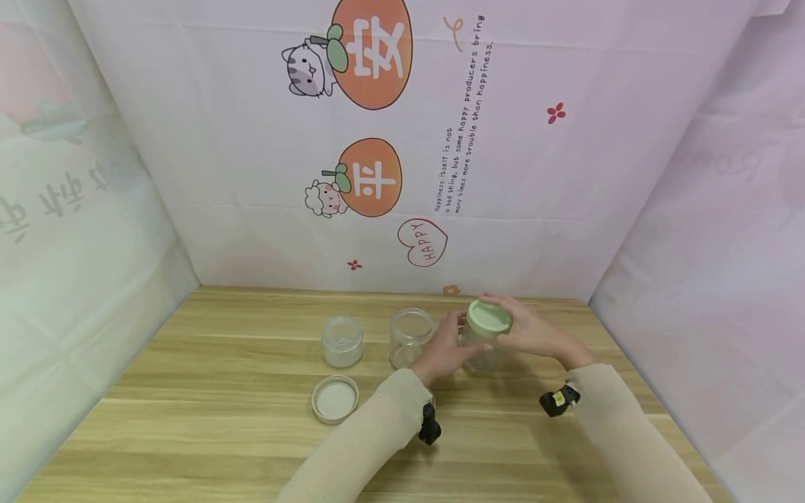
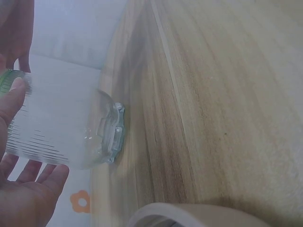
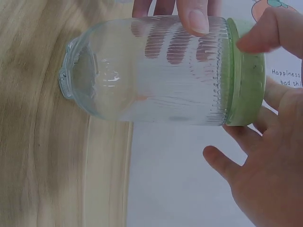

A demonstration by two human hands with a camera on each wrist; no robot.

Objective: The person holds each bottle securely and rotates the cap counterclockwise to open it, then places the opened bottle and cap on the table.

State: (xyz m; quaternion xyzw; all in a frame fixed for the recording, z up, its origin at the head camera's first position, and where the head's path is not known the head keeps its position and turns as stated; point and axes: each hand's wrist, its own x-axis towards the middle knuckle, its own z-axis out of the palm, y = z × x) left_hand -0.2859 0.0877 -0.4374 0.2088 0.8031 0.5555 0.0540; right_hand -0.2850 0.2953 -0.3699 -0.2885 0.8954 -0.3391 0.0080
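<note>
A clear ribbed glass jar (image 3: 156,90) stands upright on the table, a light green lid (image 1: 489,318) on its mouth. My left hand (image 1: 445,353) wraps round the jar's body; in the right wrist view its fingers (image 3: 191,16) lie across the upper part of the glass. On the lid's rim is my right hand (image 1: 531,332), gripping it from the side and above. One finger (image 3: 220,163) of that hand sticks out below the lid in the right wrist view. Close to the left hand stands an uncovered glass jar (image 1: 402,349).
A shorter glass jar (image 1: 342,342) is farther left on the wooden table (image 1: 239,419). In front of it lies a pale round lid (image 1: 335,399). A printed white cloth (image 1: 503,244) rises behind the table, and more cloth hangs at both sides.
</note>
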